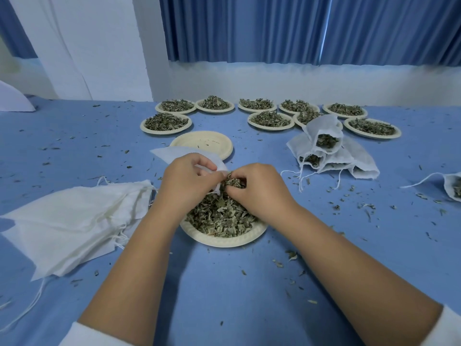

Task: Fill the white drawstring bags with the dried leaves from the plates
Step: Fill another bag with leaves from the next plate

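A pale plate (224, 242) heaped with dried leaves (219, 216) sits in front of me on the blue cloth. My left hand (184, 179) pinches the mouth of a white drawstring bag (169, 154) above the plate's far edge. My right hand (259, 191) grips a pinch of dried leaves at the bag's mouth, fingers touching the left hand. An empty plate (204, 143) lies just behind the bag.
A stack of empty white bags (74, 221) lies at the left. Filled bags (326, 146) are piled at the right, another filled bag (454, 186) at the right edge. Several plates of leaves (270, 119) line the back. Leaf crumbs are scattered over the cloth.
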A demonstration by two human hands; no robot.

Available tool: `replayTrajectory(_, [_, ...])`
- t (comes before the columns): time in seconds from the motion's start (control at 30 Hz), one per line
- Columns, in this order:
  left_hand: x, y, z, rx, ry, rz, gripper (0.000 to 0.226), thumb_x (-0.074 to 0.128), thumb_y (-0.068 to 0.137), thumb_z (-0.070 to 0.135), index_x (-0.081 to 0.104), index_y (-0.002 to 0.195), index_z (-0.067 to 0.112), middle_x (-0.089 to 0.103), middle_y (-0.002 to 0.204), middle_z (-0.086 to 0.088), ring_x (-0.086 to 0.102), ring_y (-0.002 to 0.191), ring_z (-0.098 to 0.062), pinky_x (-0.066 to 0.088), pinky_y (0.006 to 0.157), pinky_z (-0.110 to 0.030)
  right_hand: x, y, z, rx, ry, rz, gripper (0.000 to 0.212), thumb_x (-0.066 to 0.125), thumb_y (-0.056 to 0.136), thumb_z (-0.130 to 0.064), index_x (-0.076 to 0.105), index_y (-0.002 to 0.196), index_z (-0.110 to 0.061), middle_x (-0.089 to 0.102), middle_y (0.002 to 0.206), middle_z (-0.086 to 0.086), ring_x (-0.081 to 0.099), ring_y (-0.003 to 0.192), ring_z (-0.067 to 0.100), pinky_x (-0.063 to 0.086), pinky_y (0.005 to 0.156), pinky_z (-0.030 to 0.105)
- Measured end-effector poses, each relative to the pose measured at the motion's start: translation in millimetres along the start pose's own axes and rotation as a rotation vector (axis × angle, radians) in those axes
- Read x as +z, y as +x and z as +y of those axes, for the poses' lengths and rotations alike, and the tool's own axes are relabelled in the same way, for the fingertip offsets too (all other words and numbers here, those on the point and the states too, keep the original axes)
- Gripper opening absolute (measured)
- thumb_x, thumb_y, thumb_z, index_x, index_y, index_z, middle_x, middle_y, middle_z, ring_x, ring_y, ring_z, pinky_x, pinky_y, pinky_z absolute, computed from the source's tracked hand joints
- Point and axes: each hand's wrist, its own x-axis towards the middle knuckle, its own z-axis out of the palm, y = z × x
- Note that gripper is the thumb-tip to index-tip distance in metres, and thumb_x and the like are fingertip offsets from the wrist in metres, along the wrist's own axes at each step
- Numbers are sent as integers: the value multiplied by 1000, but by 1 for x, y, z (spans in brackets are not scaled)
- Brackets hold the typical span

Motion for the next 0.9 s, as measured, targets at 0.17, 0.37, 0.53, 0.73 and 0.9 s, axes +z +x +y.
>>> replayTrajectory(0.17, [1, -2, -1, 86, 12, -116, 19, 82, 74, 36, 65, 80, 30, 66, 56, 11, 54, 51, 5, 36, 49, -5, 2, 0, -1, 8, -44, 1, 17, 62, 87, -25, 76, 98, -23, 65, 85, 4, 59, 81, 22, 41, 61, 31])
replayTrajectory(0.37, [6, -2, -4, 135, 107, -58, 9, 75, 82, 33, 71, 75, 31, 67, 67, 14, 61, 65, 4, 40, 55, -7, 7, 0, -5, 28, 40, -82, 5, 68, 84, -28, 68, 79, -28, 57, 85, 6, 54, 81, 23, 36, 62, 34])
replayTrajectory(0.53, [5, -1, -9, 120, 167, -21, 19, 71, 86, 35, 67, 68, 33, 64, 67, 17, 55, 64, 15, 36, 52, -7, -7, 4, 1, 111, 208, -222, 38, 70, 80, -27, 69, 119, -28, 67, 117, -1, 61, 103, 13, 50, 85, 30])
replayTrajectory(0.73, [2, 0, -8, 91, 104, -63, 11, 76, 82, 28, 69, 74, 32, 66, 69, 15, 54, 61, 18, 37, 52, -1, 0, 3, 2, 87, 103, -123, 32, 70, 86, -23, 68, 117, -23, 64, 97, -6, 59, 89, 11, 48, 75, 26])
replayTrajectory(0.9, [2, -3, -6, 120, 215, -10, 17, 67, 86, 28, 66, 71, 36, 63, 66, 21, 53, 65, 19, 33, 53, -12, 4, 5, 3, 192, 317, 9, 18, 80, 76, -22, 63, 79, -28, 63, 77, -9, 62, 71, 5, 49, 63, 19])
